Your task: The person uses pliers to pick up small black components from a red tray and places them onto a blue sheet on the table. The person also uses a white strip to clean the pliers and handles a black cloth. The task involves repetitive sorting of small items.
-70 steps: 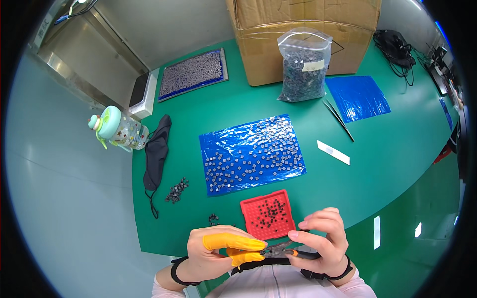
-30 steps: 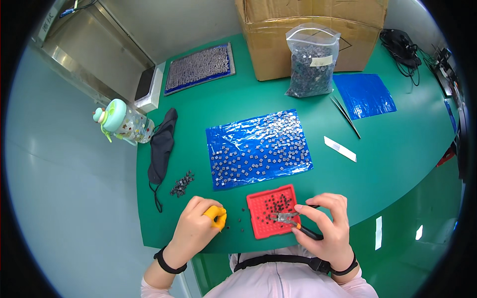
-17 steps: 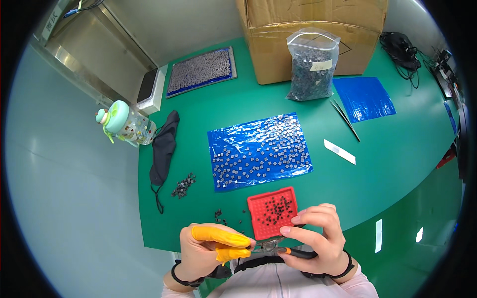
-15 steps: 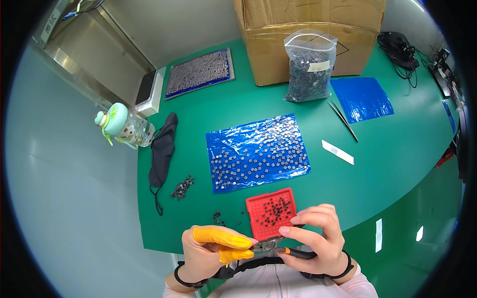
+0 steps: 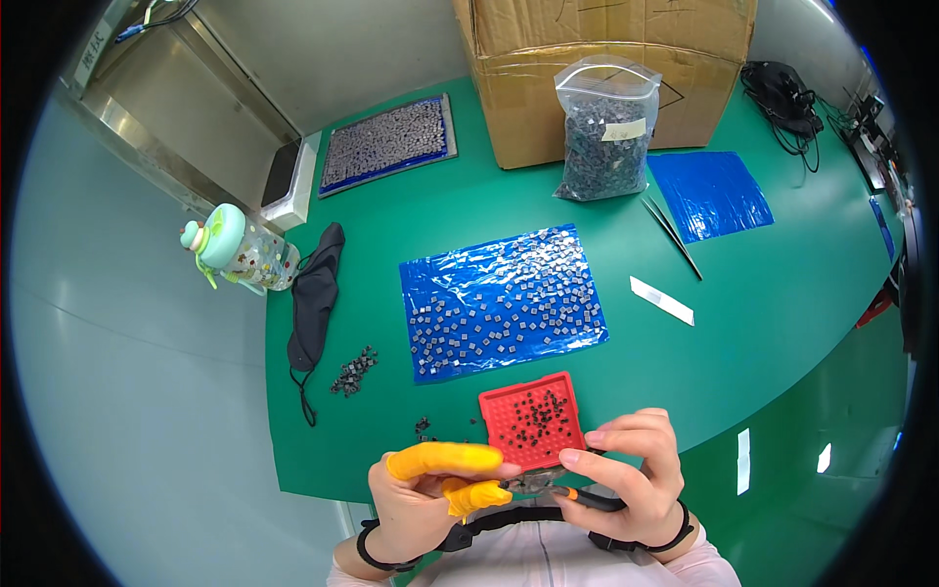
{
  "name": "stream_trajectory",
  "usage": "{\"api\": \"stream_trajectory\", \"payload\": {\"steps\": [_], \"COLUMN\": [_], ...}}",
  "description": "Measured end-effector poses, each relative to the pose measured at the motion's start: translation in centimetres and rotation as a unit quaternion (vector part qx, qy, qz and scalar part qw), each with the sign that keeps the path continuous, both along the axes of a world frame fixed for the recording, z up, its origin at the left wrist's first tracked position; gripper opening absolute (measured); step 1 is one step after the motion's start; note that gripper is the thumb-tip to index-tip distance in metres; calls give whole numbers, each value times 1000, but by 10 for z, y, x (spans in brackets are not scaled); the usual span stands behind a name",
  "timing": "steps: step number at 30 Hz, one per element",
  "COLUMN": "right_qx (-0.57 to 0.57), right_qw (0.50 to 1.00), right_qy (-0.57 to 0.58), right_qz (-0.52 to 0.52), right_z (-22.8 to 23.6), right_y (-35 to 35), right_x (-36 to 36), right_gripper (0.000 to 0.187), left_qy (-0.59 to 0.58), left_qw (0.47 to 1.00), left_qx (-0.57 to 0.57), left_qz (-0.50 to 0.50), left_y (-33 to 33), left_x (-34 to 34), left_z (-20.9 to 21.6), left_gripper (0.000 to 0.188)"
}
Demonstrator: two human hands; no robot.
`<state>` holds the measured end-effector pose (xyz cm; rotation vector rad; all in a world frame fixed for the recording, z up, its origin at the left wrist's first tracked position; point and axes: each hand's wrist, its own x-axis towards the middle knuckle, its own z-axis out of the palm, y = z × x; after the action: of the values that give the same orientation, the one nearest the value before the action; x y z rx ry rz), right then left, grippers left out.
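My right hand [image 5: 636, 474] is closed around a pair of pliers [image 5: 592, 499] with dark, orange-marked handles, its metal jaws pointing left. Yellow finger covers sit on the thumb and a finger of my left hand [image 5: 421, 499], which is bent beside the jaws. A small dark bit shows at its fingertips, too small to name. Just beyond the pliers lies a red tray [image 5: 499, 430] with a dimpled floor, carrying many tiny black pieces [image 5: 540, 416]. Farther off, a blue sheet [image 5: 430, 284] is covered with small silvery square parts [image 5: 533, 308].
Loose dark pieces [image 5: 354, 372] lie at left, near a black mask [image 5: 315, 293] and a bottle [image 5: 245, 249]. At the back stand a filled zip bag [image 5: 604, 147] and a cardboard box [image 5: 518, 108]. Tweezers [image 5: 673, 238] and another blue sheet [image 5: 714, 196] lie right.
The covered finger of my left hand has lifted away from its thumb, and that hand has shifted slightly right. My right hand still grips the pliers. The view has moved a little.
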<state>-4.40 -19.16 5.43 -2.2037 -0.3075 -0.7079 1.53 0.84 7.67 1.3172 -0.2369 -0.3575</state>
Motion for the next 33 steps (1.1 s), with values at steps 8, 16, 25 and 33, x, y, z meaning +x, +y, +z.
{"api": "stream_trajectory", "payload": {"steps": [8,16,25,33], "right_qx": [-33,-20,151,144], "right_qw": [999,1000,981,980], "right_qy": [-28,-12,90,70], "right_qz": [5,18,86,120], "right_z": [-1,-2,5,4], "right_y": [-3,0,5,8], "right_x": [-1,-1,-2,1], "right_gripper": [50,46,40,43], "left_qy": [-135,-331,-478,-532], "left_qw": [985,925,846,819], "left_qx": [62,160,232,216], "left_qz": [-90,-99,-34,6], "left_y": [4,4,9,12], "left_x": [7,7,3,-2], "left_z": [-6,-13,-9,-23], "left_gripper": [25,36,28,32]}}
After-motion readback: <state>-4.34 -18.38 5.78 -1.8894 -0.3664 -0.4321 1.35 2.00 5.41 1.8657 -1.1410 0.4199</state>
